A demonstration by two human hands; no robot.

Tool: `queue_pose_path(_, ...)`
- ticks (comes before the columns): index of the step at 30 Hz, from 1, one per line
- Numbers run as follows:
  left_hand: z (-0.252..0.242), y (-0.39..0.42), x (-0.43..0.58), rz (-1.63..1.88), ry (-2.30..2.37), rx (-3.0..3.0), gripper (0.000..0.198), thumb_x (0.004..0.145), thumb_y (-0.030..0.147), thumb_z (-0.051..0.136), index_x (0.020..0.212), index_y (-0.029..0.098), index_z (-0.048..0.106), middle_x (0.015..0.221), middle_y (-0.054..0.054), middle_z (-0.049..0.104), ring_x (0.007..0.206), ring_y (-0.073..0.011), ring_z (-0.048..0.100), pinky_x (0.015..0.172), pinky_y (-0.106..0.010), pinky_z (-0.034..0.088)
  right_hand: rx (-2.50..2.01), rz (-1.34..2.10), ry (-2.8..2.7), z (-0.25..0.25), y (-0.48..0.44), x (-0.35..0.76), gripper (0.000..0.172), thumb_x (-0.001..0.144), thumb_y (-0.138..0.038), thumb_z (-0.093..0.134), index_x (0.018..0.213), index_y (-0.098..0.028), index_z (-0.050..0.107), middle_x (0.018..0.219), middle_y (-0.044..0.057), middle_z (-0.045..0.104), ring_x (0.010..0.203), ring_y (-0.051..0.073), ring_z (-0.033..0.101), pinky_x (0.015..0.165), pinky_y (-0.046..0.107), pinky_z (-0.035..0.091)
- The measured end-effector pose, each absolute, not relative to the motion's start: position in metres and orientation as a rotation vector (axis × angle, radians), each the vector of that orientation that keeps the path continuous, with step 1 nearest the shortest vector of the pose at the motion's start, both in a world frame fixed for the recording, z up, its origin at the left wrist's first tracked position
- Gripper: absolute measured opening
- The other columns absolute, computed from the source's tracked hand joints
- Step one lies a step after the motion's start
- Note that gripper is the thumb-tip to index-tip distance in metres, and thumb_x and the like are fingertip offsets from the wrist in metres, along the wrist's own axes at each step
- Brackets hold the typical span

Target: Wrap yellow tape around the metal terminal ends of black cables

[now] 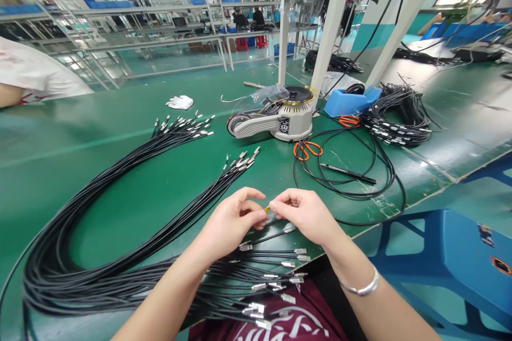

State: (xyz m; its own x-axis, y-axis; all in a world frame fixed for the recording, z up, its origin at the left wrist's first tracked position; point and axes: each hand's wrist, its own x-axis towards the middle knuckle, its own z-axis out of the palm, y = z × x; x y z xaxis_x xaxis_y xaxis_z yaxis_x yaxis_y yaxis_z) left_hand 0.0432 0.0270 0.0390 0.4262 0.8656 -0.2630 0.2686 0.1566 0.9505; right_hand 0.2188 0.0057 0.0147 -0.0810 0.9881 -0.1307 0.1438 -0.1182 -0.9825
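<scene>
My left hand (236, 219) and my right hand (306, 214) meet over the bench near its front edge. Between their fingertips is a small strip of yellow tape (267, 209). The right thumb and forefinger pinch it from one side. On the other side the left thumb presses against a bent finger, with the left forefinger raised. Whether a cable end is under the tape is hidden. Just below lies a bundle of black cables (160, 277) with silver connectors, curving in a big loop to the left. My left forearm crosses over it.
A round tape dispenser (294, 117) stands behind my hands. To its right are orange-handled scissors (308, 150), a black pen-like tool (348, 173), a blue holder (352, 102) and coiled cables (400, 117). A white glove (180, 102) lies further back. A blue stool (452, 261) stands at right.
</scene>
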Motion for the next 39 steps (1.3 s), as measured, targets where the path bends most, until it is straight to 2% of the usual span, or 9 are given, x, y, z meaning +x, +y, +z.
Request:
queue_pose_path(8,0.029,0.023,0.047,0.766,1.061,1.272,0.026,0.074,0.024,0.064,0.096,0.017,0.051,0.064,0.004,0.066,0.06,-0.0122,0.061,0.067,-0.028,0.049,-1.346,1.26,-1.24,0.014,0.0,0.215,0.021,0.075,-0.035,0.066,0.07,-0.015,0.064,0.064,0.002,0.066,0.06,0.014,0.059,0.06,0.026,0.046)
queue_pose_path(16,0.031,0.022,0.043,0.679,1.082,1.379,0.025,0.077,0.026,0.064,0.098,0.017,0.054,0.066,0.002,0.068,0.064,-0.0133,0.063,0.07,-0.028,0.049,-1.348,1.27,-1.244,0.014,-0.001,0.214,0.019,0.075,-0.033,0.066,0.069,-0.015,0.064,0.063,0.002,0.066,0.06,0.014,0.059,0.059,0.026,0.047)
queue_pose_path(23,0.039,0.023,0.034,0.582,1.002,1.196,0.049,0.068,0.029,0.073,0.111,0.016,0.053,0.074,-0.002,0.071,0.069,-0.0165,0.066,0.074,-0.033,0.051,-1.306,1.301,-1.213,0.016,-0.005,0.211,0.02,0.074,-0.034,0.067,0.071,-0.014,0.064,0.064,0.003,0.068,0.06,0.015,0.061,0.06,0.027,0.047)
queue_pose_path(28,0.038,0.02,0.033,0.498,1.204,1.391,0.028,0.073,0.036,0.067,0.089,0.014,0.067,0.075,-0.005,0.072,0.07,-0.0173,0.064,0.071,-0.029,0.049,-1.337,1.281,-1.203,0.012,-0.004,0.21,0.019,0.075,-0.034,0.066,0.07,-0.015,0.064,0.065,0.001,0.065,0.061,0.014,0.059,0.061,0.026,0.047)
queue_pose_path(31,0.041,0.017,0.036,0.448,1.282,1.566,0.023,0.076,0.037,0.061,0.076,0.016,0.069,0.069,-0.003,0.069,0.066,-0.0164,0.061,0.063,-0.025,0.046,-1.335,1.291,-1.186,0.01,-0.004,0.208,0.02,0.074,-0.034,0.067,0.069,-0.016,0.063,0.064,0.001,0.064,0.061,0.014,0.058,0.062,0.027,0.047)
queue_pose_path(34,0.046,0.014,0.039,0.434,1.346,1.654,0.021,0.077,0.036,0.059,0.073,0.018,0.068,0.064,0.0,0.066,0.059,-0.0147,0.057,0.056,-0.024,0.041,-1.332,1.291,-1.185,0.011,-0.006,0.209,0.021,0.074,-0.035,0.067,0.068,-0.016,0.063,0.063,0.001,0.064,0.06,0.014,0.058,0.062,0.027,0.047)
queue_pose_path(39,0.045,0.015,0.043,0.507,1.249,1.428,0.018,0.071,0.034,0.065,0.067,0.016,0.066,0.06,0.0,0.064,0.058,-0.0133,0.056,0.059,-0.024,0.045,-1.32,1.274,-1.224,0.012,-0.009,0.214,0.021,0.075,-0.036,0.066,0.069,-0.016,0.063,0.064,0.001,0.065,0.062,0.015,0.059,0.063,0.027,0.048)
